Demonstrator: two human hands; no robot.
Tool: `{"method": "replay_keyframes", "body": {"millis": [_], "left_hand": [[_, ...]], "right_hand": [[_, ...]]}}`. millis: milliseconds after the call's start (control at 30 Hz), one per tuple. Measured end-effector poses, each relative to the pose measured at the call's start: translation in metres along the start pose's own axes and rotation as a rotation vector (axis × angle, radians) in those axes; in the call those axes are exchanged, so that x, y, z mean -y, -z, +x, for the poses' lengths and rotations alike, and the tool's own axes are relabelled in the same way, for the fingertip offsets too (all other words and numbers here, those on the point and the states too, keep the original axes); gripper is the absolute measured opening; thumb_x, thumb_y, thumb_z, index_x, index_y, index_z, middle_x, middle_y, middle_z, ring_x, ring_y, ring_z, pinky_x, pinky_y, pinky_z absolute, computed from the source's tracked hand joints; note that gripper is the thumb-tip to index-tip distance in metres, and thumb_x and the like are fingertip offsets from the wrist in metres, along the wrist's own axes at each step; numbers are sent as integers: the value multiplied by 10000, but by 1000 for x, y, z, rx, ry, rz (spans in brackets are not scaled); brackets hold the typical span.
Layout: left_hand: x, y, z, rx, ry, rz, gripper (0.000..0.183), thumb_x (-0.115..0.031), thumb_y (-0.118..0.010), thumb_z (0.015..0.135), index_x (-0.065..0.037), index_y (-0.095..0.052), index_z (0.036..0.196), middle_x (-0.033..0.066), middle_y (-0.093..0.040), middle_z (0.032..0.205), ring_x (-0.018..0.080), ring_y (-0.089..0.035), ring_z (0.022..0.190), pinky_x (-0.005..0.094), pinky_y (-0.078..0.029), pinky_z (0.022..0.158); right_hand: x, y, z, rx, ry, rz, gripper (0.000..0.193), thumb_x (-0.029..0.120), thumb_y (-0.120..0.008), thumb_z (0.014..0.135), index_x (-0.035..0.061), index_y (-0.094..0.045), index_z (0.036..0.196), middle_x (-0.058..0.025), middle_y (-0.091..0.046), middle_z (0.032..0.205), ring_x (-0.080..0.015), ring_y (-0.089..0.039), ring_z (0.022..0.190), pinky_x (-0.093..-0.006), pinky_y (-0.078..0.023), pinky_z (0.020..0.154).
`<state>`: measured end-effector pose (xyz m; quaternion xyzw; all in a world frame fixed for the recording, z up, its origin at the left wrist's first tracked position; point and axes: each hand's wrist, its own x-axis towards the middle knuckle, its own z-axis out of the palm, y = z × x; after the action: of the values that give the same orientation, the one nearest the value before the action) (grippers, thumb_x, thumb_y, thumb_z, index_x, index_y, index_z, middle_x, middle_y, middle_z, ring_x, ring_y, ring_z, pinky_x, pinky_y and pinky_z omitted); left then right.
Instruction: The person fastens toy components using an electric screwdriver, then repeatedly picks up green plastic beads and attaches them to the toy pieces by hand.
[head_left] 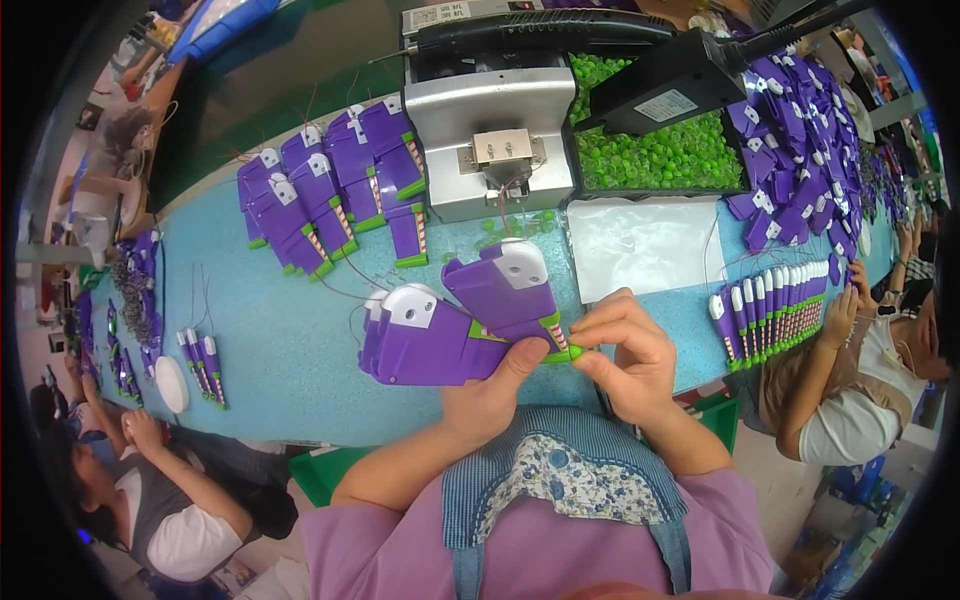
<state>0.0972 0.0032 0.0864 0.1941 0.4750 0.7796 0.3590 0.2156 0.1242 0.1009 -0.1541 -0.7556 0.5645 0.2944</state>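
Observation:
Several purple plastic pieces (425, 350) with white ends and green tips are stacked in my left hand (485, 400), its thumb pressed over them. One more purple piece (510, 290) of the same kind lies across them, its white end pointing away from me. At its green, red-and-white-striped end, my right hand (635, 365) pinches with thumb and index finger. A small round green part (572, 353) shows at those fingertips; whether it is separate or joined to the piece I cannot tell. Thin wires trail from the white ends.
Beyond my hands stands a metal bench machine (490, 130), with finished-looking purple pieces (335, 190) lying left of it. A black tray of green beads (660, 150), a white sheet (645, 250) and a purple heap (790, 150) are right. Co-workers sit at both sides, near a row of pieces (770, 315).

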Motion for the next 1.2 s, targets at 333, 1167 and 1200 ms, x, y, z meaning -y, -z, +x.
{"method": "replay_keyframes", "body": {"millis": [333, 1167, 1200], "left_hand": [[-8, 16, -1, -33, 88, -41, 334, -60, -642, 853, -4, -520, 1159, 95, -613, 1014, 187, -598, 915, 325, -466, 854], [-45, 81, 149, -463, -21, 880, 250, -143, -780, 712, -11, -660, 886, 73, -679, 759, 141, -638, 694, 300, -501, 631], [-47, 78, 151, -459, -31, 884, 250, -143, -780, 712, -11, -660, 886, 73, -679, 759, 141, -638, 694, 300, -501, 631]], "right_hand": [[-10, -1, 11, 34, -123, 91, 138, 22, -736, 748, 20, -665, 866, -88, -658, 899, -203, -609, 819, -302, -476, 717], [-26, -13, 26, 76, 45, -324, 192, -77, -652, 737, 5, -653, 911, -135, -626, 955, -266, -638, 854, -316, -517, 715], [-27, -11, 25, 58, 63, -305, 197, -77, -649, 739, 8, -657, 916, -139, -639, 967, -266, -649, 869, -308, -522, 732]]}}
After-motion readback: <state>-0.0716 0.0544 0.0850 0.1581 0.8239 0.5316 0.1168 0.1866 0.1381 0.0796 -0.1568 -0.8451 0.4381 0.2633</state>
